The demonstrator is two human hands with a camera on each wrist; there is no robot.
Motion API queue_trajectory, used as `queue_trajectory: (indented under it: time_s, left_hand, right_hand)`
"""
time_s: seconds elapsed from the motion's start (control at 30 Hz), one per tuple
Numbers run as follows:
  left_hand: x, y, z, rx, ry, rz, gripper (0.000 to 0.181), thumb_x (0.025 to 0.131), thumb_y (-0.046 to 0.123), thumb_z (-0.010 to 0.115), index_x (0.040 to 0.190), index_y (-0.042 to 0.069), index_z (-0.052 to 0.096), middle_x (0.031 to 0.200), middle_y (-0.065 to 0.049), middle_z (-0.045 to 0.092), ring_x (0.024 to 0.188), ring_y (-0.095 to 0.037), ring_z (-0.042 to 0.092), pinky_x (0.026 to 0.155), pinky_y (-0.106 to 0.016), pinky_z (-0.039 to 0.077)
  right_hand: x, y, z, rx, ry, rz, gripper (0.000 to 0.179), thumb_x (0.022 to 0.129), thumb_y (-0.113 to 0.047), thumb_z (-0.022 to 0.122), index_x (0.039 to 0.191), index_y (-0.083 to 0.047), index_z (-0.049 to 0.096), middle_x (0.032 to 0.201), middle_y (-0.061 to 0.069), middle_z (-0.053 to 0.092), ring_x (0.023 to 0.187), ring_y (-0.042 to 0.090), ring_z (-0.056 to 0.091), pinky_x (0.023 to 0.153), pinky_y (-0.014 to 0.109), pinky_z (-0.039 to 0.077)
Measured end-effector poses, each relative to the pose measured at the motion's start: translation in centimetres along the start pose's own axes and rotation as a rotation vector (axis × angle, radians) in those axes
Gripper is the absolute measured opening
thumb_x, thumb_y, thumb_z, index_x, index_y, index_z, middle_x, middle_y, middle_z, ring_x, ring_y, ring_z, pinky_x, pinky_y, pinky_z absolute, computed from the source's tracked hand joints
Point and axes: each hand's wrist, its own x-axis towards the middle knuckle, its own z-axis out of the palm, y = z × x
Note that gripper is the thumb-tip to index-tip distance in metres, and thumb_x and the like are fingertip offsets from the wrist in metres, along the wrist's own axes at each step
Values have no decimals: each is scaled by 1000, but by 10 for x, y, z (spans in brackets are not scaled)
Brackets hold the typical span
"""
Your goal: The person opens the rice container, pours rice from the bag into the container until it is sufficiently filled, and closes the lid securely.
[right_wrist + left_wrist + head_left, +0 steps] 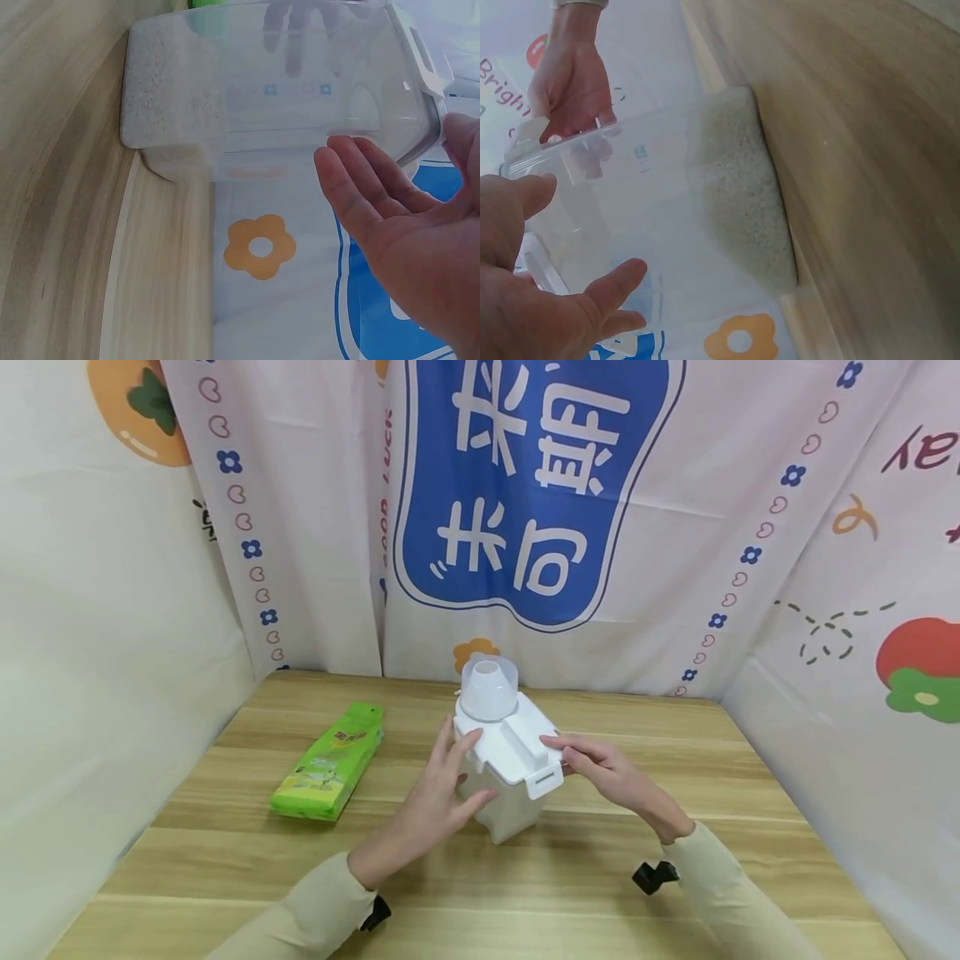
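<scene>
A clear plastic storage container (pixel 510 817) stands upright on the table with its white lid (pixel 498 752) on. Pale grains (pixel 742 187) fill its lower part. A clear cup (pixel 487 692) over a white cone sits at the back of the lid. My left hand (pixel 427 797), fingers spread, is at the container's left side, with fingertips by the lid's edge. On the other side, my right hand (pixel 611 775) touches the lid's right edge near the front latch (pixel 545 780). In the right wrist view its fingers extend loosely beside the clear wall.
A green packet (pixel 330 764) lies on the wooden table (pixel 600 893) to the left of the container. Printed cloth (pixel 322 527) hangs behind the table and along both sides. Black straps (pixel 654 877) are around both wrists.
</scene>
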Motion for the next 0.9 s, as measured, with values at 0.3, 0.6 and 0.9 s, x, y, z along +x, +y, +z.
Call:
queue_trajectory:
  time_s: [0.3,0.6,0.9]
  left_hand:
    - [-2,-1,1,46,35,72,86,76,23,84,148,18,37,162,-25,3,142,-46,32,92,-42,55]
    - [-3,-3,4,7,51,80,86,76,24,83,149,19,37,162,-25,-2,141,-48,31,90,-40,57]
    - [-3,-5,7,6,89,163,78,74,19,82,144,17,48,162,-24,-6,145,-46,24,106,-40,43]
  right_hand:
    - [1,4,2,41,22,31,44,105,-7,40,148,1,38,145,30,44,108,7,64,87,30,59]
    - [3,5,3,49,45,19,42,104,-6,43,144,4,41,148,29,41,107,6,66,85,30,59]
    - [2,5,7,-85,77,11,40,103,-6,46,143,0,46,143,26,49,99,6,69,83,33,60]
